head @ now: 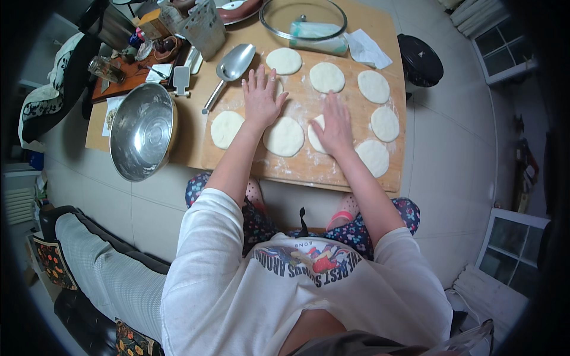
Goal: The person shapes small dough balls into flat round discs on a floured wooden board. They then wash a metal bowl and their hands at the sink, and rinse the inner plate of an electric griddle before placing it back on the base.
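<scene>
Several flat rounds of white dough lie spread over a floured wooden board [320, 171]. My left hand [262, 101] is palm down with fingers apart, over a dough round [279, 89] that it mostly hides. Palm down and slightly blurred, my right hand [335, 127] partly covers another dough round [316, 137]. Its fingertips reach the lower edge of a round [327, 77] farther back. Between my arms lies one round [284, 137] in full view, and one [227, 129] is left of my left forearm. Neither hand grips anything.
A metal scoop [236, 63] lies on the board's back left edge. Beside it, a steel bowl [144, 133] tilts at the table's left front. A glass lid [303, 34] rests on a plastic-wrapped roll [319, 45] behind the board. A black bin [419, 60] stands right of the table.
</scene>
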{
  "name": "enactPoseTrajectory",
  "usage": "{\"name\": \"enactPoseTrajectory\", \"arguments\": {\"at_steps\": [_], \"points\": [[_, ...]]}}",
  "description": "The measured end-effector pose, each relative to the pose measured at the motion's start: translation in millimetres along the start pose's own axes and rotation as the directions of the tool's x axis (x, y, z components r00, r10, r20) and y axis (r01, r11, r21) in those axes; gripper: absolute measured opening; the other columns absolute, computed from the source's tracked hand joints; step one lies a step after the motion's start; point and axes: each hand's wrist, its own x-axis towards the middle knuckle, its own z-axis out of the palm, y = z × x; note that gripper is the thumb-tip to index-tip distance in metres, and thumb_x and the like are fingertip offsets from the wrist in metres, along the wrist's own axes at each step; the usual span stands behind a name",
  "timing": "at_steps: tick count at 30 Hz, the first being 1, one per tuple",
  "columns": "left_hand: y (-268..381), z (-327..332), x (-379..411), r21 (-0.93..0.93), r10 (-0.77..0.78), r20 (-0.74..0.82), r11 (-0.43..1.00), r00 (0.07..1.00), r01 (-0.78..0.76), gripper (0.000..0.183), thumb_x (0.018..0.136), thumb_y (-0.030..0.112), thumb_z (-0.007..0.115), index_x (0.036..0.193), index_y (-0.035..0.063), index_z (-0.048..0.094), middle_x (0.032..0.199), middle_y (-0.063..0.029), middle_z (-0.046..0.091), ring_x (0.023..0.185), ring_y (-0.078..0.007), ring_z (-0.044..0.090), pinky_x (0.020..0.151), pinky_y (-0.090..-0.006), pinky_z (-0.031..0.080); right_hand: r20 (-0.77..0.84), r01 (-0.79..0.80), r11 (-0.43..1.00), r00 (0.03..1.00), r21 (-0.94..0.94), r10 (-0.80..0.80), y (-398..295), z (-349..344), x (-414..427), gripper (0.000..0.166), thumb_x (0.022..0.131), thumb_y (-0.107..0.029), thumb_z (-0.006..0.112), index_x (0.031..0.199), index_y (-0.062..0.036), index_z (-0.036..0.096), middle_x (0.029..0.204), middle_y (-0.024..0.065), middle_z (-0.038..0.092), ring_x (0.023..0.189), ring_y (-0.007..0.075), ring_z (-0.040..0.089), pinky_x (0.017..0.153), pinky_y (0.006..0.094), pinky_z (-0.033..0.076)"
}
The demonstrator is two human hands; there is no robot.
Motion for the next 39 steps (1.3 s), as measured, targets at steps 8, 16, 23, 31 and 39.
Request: {"name": "enactPoseTrajectory", "arguments": {"at_steps": [8, 16, 23, 31, 39], "points": [[-6, 11, 3, 0.03, 0.078, 0.051, 0.996, 0.996, -0.08, 0.059, 0.083, 0.043, 0.058, 0.132, 0.011, 0.047, 0.137, -0.0168, 0.041, 0.127, -0.0386, 0.036, 0.103, -0.0564, 0.027, 0.07, 0.0, 0.995, 0.998, -0.099, 0.007, 69, 31, 105, 0.062, 0.087, -0.046, 0.054, 0.139, -0.0138, 0.04, 0.146, 0.0154, 0.032, 0.136, 0.0314, 0.028, 0.112, 0.0464, 0.019], [7, 4, 16, 0.038, 0.063, 0.049, 0.997, 0.997, -0.064, 0.064, 0.085, 0.041, 0.057, 0.137, 0.0081, 0.041, 0.144, -0.0204, 0.032, 0.134, -0.0419, 0.025, 0.109, -0.0557, 0.018, 0.128, 0.055, 0.995, 0.991, -0.078, -0.045, 67, 22, 73, 0.06, 0.089, -0.048, 0.05, 0.138, -0.0128, 0.041, 0.145, 0.0157, 0.033, 0.135, 0.0327, 0.028, 0.112, 0.0466, 0.02], [1, 59, 87, 0.079, 0.115, 0.121, 0.989, 0.986, -0.125, 0.063, 0.088, 0.049, 0.049, 0.143, 0.02, 0.035, 0.149, -0.0156, 0.026, 0.134, -0.0446, 0.024, 0.108, -0.0572, 0.018, 0.057, -0.07, 0.996, 0.996, -0.061, 0.073, 67, 30, 75, 0.063, 0.089, -0.05, 0.048, 0.138, -0.0121, 0.041, 0.145, 0.0175, 0.032, 0.136, 0.0329, 0.026, 0.113, 0.0455, 0.017], [12, 72, 66, 0.157, 0.066, 0.214, 0.982, 0.974, -0.101, 0.061, 0.091, 0.047, 0.045, 0.144, 0.0207, 0.032, 0.149, -0.017, 0.026, 0.132, -0.0492, 0.022, 0.107, -0.0595, 0.02, -0.124, -0.706, 0.669, 0.704, -0.235, 0.699, 144, 4, 76, 0.073, 0.088, -0.055, 0.046, 0.143, -0.0097, 0.031, 0.146, 0.0227, 0.026, 0.137, 0.0385, 0.02, 0.112, 0.0504, 0.011], [20, 6, 36, 0.105, 0.14, 0.17, 0.982, 0.976, -0.159, 0.064, 0.09, 0.041, 0.05, 0.145, 0.016, 0.029, 0.15, -0.0161, 0.022, 0.136, -0.0437, 0.019, 0.109, -0.0581, 0.014, -0.063, -0.598, 0.754, 0.793, -0.271, 0.606, 137, -13, 72, 0.078, 0.088, -0.058, 0.044, 0.146, -0.0088, 0.025, 0.149, 0.0229, 0.02, 0.139, 0.0382, 0.015, 0.113, 0.0494, 0.008]]}}
